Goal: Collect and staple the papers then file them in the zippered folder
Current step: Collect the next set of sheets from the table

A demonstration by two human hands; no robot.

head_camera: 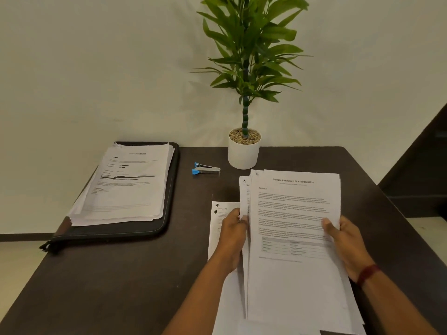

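I hold a sheaf of printed white papers (294, 228) in front of me over the dark table. My left hand (233, 238) grips its left edge and my right hand (346, 240) grips its right edge, thumb on the top page. More loose sheets (219, 228) lie flat under and to the left of the sheaf. A small stapler (206, 169) with blue ends lies further back, in the table's middle. At the far left lies a black zippered folder (154, 228), with another stack of papers (125, 187) on top of it.
A potted green plant in a white pot (243, 154) stands at the back of the table (121, 281), just behind the held papers. A pale wall runs behind the table. The table's right edge slopes away beside my right hand.
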